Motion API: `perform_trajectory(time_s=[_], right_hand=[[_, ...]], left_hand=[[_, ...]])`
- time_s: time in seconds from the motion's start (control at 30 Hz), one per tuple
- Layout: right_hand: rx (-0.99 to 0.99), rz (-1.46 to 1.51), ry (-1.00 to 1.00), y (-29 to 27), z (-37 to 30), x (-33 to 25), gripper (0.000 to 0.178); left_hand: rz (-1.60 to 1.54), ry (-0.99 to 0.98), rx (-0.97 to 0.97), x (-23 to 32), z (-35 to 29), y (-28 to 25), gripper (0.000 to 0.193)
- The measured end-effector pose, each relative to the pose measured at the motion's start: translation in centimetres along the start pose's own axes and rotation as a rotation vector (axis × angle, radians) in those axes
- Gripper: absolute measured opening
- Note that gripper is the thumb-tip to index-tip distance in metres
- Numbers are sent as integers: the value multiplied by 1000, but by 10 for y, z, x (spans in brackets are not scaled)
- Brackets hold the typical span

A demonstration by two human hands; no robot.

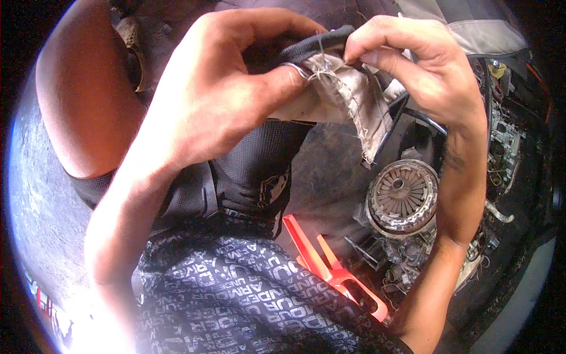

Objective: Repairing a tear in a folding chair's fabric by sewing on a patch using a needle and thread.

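A piece of beige fabric [348, 97] with a frayed, stitched edge hangs between my two hands at the upper middle. A dark band [324, 44] runs along its top. My left hand [215, 103] is closed on the fabric, thumb on the near side; the fingers behind are mostly hidden. Loose pale threads lie by that thumb's tip. My right hand [424, 68] pinches the edge of the fabric between thumb and forefinger. Whether it also grips a thread or a small needle is too small to tell.
Below my right hand, a round metal clutch cover [404, 197] lies among greasy engine parts [504, 141]. An orange plastic frame [330, 271] lies beside my patterned shirt [224, 295]. Grey fabric [489, 38] spreads at the upper right. A bare leg [88, 88] is bent at the left.
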State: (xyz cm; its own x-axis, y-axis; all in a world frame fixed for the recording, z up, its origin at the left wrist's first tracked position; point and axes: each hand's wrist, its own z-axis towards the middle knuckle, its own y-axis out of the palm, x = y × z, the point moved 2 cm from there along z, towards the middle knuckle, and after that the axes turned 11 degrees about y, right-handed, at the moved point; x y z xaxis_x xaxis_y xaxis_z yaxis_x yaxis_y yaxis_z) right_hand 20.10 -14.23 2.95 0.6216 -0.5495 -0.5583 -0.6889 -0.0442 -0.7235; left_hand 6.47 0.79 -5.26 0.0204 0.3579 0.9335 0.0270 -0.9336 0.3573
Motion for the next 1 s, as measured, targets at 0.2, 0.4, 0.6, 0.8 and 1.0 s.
perform_trajectory(time_s=[0.2, 0.4, 0.6, 0.8, 1.0], right_hand=[[-16, 44, 13, 1, 3, 8, 12], [-65, 215, -70, -11, 13, 5, 22], [-145, 108, 58, -21, 15, -5, 22], [-157, 132, -164, -9, 25, 19, 11], [-153, 16, 3, -11, 15, 3, 11]], left_hand=[[15, -70, 28, -1, 4, -2, 44], [28, -53, -48, 0, 3, -6, 45], [64, 39, -21, -5, 4, -4, 46], [137, -14, 12, -4, 3, -6, 44], [121, 40, 18, -7, 5, -7, 40]])
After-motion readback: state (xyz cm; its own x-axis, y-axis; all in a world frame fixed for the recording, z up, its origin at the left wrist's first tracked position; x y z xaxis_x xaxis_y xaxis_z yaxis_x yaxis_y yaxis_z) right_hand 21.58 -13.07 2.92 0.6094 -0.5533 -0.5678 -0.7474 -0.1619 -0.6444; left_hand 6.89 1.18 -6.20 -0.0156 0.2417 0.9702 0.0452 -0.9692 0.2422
